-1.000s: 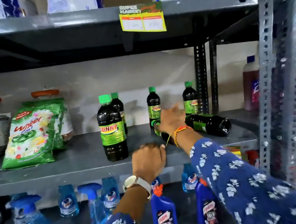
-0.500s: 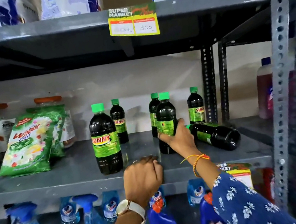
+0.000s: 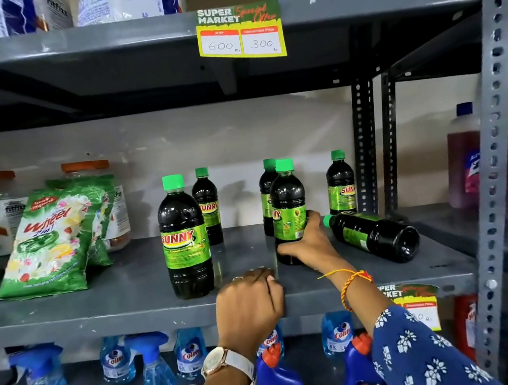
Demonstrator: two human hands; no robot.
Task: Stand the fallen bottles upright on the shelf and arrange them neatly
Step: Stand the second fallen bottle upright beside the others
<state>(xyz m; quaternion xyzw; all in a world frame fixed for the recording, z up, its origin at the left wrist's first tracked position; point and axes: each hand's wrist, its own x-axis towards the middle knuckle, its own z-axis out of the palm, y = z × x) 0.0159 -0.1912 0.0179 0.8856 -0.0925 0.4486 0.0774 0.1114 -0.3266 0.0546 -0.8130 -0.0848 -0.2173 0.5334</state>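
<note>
- My right hand (image 3: pixel 308 243) grips an upright bottle (image 3: pixel 288 210); my left hand (image 3: pixel 249 305) curls on the shelf (image 3: pixel 100 317) edge, holding nothing
- The fallen bottle (image 3: pixel 374 235) lies just right, cap toward my right hand

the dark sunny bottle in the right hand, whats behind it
Behind the upright dark green-capped bottle gripped by the right hand stands another such bottle; only its cap and left edge show, the rest is covered.
</note>
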